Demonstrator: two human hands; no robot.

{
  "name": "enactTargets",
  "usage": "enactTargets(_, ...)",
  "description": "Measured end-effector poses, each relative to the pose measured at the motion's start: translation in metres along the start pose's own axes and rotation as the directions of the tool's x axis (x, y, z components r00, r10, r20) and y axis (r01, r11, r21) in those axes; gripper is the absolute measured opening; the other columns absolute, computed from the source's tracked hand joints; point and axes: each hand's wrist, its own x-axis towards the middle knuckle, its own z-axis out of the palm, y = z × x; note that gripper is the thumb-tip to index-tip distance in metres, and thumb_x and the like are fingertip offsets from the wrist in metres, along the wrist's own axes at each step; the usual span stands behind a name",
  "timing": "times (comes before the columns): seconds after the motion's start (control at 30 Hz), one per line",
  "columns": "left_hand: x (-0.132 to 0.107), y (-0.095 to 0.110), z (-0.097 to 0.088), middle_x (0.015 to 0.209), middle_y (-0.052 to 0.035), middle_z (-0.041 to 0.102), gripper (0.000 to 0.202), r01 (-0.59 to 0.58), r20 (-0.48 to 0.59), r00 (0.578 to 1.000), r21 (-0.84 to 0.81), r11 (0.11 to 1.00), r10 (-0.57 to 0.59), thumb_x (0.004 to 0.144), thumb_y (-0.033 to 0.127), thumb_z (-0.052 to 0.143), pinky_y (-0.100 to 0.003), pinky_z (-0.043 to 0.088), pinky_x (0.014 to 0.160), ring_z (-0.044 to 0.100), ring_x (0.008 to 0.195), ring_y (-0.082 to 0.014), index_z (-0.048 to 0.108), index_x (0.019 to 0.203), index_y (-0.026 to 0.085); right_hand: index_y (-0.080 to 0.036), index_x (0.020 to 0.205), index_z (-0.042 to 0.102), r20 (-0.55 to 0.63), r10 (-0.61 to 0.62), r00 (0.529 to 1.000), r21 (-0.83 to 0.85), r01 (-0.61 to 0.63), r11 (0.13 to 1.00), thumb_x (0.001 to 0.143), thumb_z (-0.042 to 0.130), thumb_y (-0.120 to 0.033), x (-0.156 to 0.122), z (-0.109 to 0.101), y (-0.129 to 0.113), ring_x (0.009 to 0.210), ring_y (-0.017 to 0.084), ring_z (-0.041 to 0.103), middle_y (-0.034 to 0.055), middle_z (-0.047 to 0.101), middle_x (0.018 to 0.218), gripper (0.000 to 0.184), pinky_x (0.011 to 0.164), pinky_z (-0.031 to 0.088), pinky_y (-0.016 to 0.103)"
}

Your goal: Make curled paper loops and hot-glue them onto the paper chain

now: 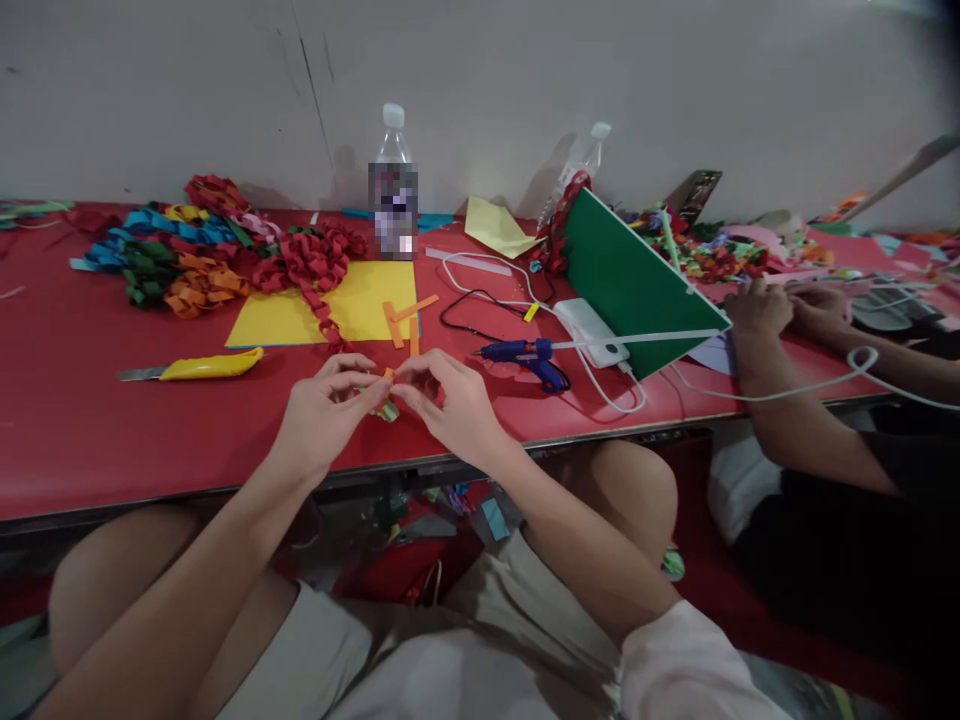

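Near the table's front edge, my left hand [330, 405] and my right hand [442, 400] meet at the fingertips. Between them they pinch a small orange paper strip [388, 374]. A pale green paper piece [387, 411] shows just under the fingers; whether it is joined to the orange one I cannot tell. Loose orange paper strips [405, 315] lie just beyond my hands on a yellow sheet [375, 290]. A red paper chain [315, 260] runs across that sheet towards my left hand. To the right of my hands lies a blue glue gun [525, 355] with a long white glue stick in it.
A yellow-handled knife [210, 367] lies on the left of the red table [60, 420]. Colourful paper chains [165, 250] and a bottle [394, 190] stand behind. A green board [630, 280] leans beside a white power strip [589, 330] with cables. A co-worker's hands [761, 305] are at the right.
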Motion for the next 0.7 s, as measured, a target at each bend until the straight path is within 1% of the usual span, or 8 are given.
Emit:
enactTargets(0.07, -0.001, 0.000, 0.006, 0.105, -0.0083, 0.063, 0.026, 0.032, -0.041, 0.999, -0.096, 0.995, -0.036, 0.075, 0.045, 0.083, -0.025, 0.056, 0.068, 0.064, 0.094, -0.0178, 0.081, 0.081, 0.019, -0.018, 0.094, 0.065, -0.050, 0.154, 0.987, 0.106, -0.148, 0.983, 0.090, 0.070, -0.037, -0.001, 0.007, -0.003, 0.073, 0.011, 0.062, 0.0022, 0.069, 0.085, 0.020, 0.068, 0.051, 0.024)
enactTargets(0.13, -0.003, 0.000, 0.012, 0.103, -0.0076, 0.062, 0.028, 0.049, -0.091, 0.994, -0.158, 0.986, -0.064, 0.073, 0.046, 0.084, -0.026, 0.057, 0.068, 0.063, 0.092, -0.0173, 0.080, 0.079, 0.019, -0.018, 0.090, 0.064, -0.057, 0.285, 0.957, 0.215, -0.267, 0.939, 0.086, 0.073, -0.041, -0.002, 0.013, -0.003, 0.069, 0.011, 0.062, 0.0009, 0.069, 0.081, 0.025, 0.065, 0.050, 0.024)
enactTargets(0.2, -0.003, 0.001, 0.015, 0.100, -0.0068, 0.062, 0.029, 0.050, -0.125, 0.989, -0.185, 0.982, -0.074, 0.073, 0.047, 0.084, -0.026, 0.057, 0.067, 0.063, 0.090, -0.0171, 0.078, 0.078, 0.019, -0.018, 0.088, 0.065, -0.025, 0.340, 0.940, 0.301, -0.318, 0.899, 0.083, 0.075, -0.044, -0.003, 0.017, -0.001, 0.069, 0.012, 0.063, 0.0006, 0.069, 0.080, 0.028, 0.065, 0.052, 0.024)
enactTargets(0.27, -0.004, 0.001, 0.016, 0.097, -0.0065, 0.064, 0.027, 0.043, -0.104, 0.993, -0.161, 0.986, -0.061, 0.077, 0.046, 0.081, -0.027, 0.057, 0.068, 0.064, 0.090, -0.0179, 0.078, 0.080, 0.019, -0.019, 0.088, 0.067, -0.016, 0.359, 0.933, 0.344, -0.332, 0.878, 0.080, 0.076, -0.045, -0.003, 0.019, 0.002, 0.072, 0.013, 0.064, 0.0011, 0.071, 0.081, 0.029, 0.069, 0.053, 0.026)
enactTargets(0.4, -0.005, 0.003, 0.013, 0.099, -0.0071, 0.070, 0.025, -0.032, -0.017, 0.999, -0.016, 0.999, 0.032, 0.085, 0.044, 0.074, -0.028, 0.057, 0.071, 0.066, 0.094, -0.0192, 0.079, 0.091, 0.020, -0.019, 0.086, 0.072, -0.113, 0.393, 0.913, 0.357, -0.332, 0.873, 0.079, 0.078, -0.040, -0.003, 0.016, 0.007, 0.075, 0.014, 0.066, 0.0028, 0.074, 0.085, 0.023, 0.074, 0.055, 0.029)
enactTargets(0.5, -0.007, 0.006, 0.012, 0.098, -0.0051, 0.071, 0.021, -0.121, -0.070, 0.989, 0.114, 0.986, 0.130, 0.085, 0.040, 0.075, -0.026, 0.055, 0.068, 0.067, 0.088, -0.0165, 0.080, 0.093, 0.022, -0.018, 0.085, 0.073, -0.159, 0.339, 0.927, 0.375, -0.261, 0.890, 0.080, 0.077, -0.033, -0.003, 0.014, 0.006, 0.079, 0.015, 0.067, 0.0034, 0.073, 0.087, 0.016, 0.076, 0.055, 0.029)
enactTargets(0.57, -0.008, 0.009, 0.012, 0.096, -0.0038, 0.071, 0.018, -0.156, -0.121, 0.976, 0.177, 0.972, 0.179, 0.084, 0.038, 0.076, -0.026, 0.055, 0.066, 0.067, 0.082, -0.0146, 0.080, 0.092, 0.022, -0.018, 0.084, 0.072, -0.161, 0.320, 0.934, 0.363, -0.246, 0.899, 0.081, 0.075, -0.033, -0.003, 0.013, 0.005, 0.079, 0.014, 0.066, 0.0034, 0.071, 0.087, 0.015, 0.076, 0.055, 0.028)
enactTargets(0.7, -0.008, 0.010, 0.013, 0.094, -0.0033, 0.070, 0.017, -0.202, -0.126, 0.964, 0.230, 0.952, 0.235, 0.086, 0.037, 0.074, -0.025, 0.053, 0.063, 0.066, 0.077, -0.0133, 0.078, 0.088, 0.021, -0.018, 0.085, 0.068, -0.070, 0.342, 0.937, 0.362, -0.296, 0.884, 0.082, 0.073, -0.037, -0.003, 0.011, 0.006, 0.078, 0.013, 0.063, 0.0017, 0.068, 0.086, 0.020, 0.077, 0.054, 0.027)
